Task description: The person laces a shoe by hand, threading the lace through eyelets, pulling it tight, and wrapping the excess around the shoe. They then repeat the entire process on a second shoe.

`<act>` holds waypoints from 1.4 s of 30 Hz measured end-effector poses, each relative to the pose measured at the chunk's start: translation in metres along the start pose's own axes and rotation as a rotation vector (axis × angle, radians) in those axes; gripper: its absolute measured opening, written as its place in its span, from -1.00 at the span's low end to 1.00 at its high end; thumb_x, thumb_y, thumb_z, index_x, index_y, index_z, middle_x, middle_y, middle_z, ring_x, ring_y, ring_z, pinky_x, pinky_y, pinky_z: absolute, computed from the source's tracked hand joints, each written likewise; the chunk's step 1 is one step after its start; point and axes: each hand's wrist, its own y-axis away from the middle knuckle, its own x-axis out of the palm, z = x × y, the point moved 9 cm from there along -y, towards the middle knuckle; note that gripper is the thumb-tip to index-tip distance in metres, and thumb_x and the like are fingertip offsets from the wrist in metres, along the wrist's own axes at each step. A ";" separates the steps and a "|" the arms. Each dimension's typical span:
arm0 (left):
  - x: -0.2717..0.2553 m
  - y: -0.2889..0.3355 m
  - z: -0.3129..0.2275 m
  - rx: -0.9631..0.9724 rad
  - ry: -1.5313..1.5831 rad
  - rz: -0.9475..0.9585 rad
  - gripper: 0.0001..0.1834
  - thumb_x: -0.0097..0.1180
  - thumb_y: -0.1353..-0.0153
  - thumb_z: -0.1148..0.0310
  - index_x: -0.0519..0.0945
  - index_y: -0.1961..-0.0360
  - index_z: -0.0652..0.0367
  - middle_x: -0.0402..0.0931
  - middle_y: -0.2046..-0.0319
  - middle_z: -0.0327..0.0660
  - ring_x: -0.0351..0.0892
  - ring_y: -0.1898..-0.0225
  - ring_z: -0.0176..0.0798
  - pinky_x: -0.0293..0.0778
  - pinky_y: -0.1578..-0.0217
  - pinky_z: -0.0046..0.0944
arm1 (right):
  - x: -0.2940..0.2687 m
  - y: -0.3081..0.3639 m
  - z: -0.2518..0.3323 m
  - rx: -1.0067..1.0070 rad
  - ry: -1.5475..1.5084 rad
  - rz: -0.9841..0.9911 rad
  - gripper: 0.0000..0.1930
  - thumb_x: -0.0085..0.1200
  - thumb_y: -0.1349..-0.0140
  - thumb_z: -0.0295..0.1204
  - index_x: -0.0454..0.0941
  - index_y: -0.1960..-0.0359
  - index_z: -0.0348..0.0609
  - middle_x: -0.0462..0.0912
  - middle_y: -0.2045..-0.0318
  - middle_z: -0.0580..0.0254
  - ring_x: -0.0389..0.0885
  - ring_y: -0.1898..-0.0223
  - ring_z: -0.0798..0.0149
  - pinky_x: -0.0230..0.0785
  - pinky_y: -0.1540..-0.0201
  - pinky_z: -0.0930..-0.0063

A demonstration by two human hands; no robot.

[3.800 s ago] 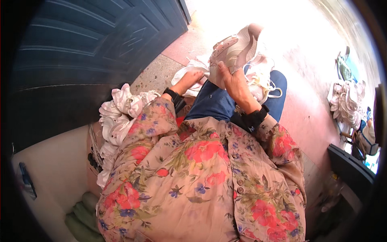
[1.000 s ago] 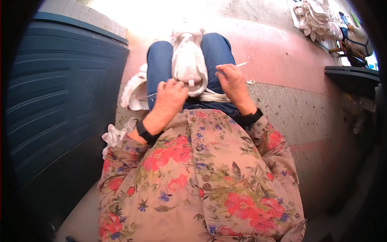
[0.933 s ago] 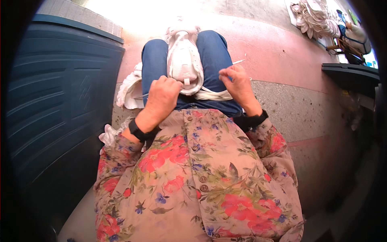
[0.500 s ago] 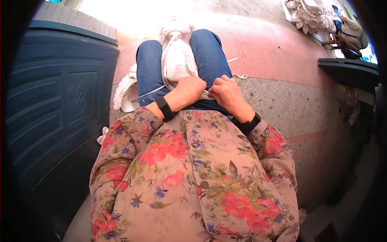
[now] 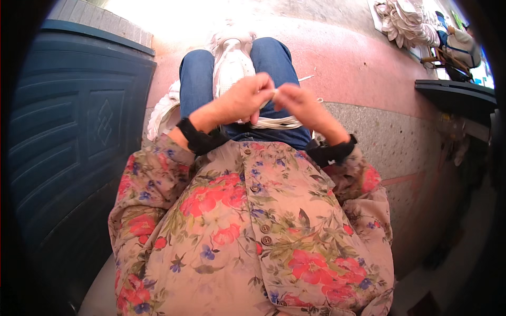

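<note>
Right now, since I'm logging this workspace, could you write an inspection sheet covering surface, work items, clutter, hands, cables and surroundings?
Surface: blue jeans over the lap
Job's things: pale shoe between the thighs; white laces across the jeans
Clutter: white shoe piece outside the left leg
Hands: left hand and right hand close together at a pale strand; exact grip blurred
Cables: nothing seen
Surroundings: blue panelled door at left; pink and grey floor; pale shoe parts piled at upper right
</note>
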 end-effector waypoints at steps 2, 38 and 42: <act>-0.002 0.009 -0.050 0.189 0.105 0.025 -0.85 -0.14 -0.25 0.32 0.33 0.38 0.18 0.38 0.58 -0.33 0.24 0.83 -0.57 0.11 0.85 -0.58 | -0.027 0.004 0.039 -0.101 -0.190 -0.048 -0.82 -0.08 -0.22 -0.35 0.45 0.40 -0.22 0.43 0.60 0.48 0.37 0.50 0.61 0.24 0.45 0.72; -0.057 0.002 -0.006 0.002 -0.608 -0.264 -0.75 0.04 -0.03 0.31 0.53 0.37 0.31 0.48 0.48 0.14 0.51 0.38 0.12 0.41 0.35 -0.11 | -0.008 -0.044 0.052 -0.468 0.028 -0.267 -0.68 -0.07 -0.17 -0.42 0.35 0.09 -0.37 0.51 0.24 -0.12 0.50 0.18 0.00 0.32 0.12 0.33; -0.079 0.016 0.015 -0.178 -0.080 -0.307 -0.77 -0.08 -0.12 0.39 0.52 0.34 0.34 0.52 0.55 -0.12 0.48 0.70 -0.32 0.37 0.68 -0.38 | 0.042 -0.071 0.018 -0.105 -0.120 0.034 -0.60 -0.15 -0.21 -0.18 0.46 0.29 -0.38 0.51 0.48 -0.22 0.52 0.38 -0.07 0.32 0.32 0.28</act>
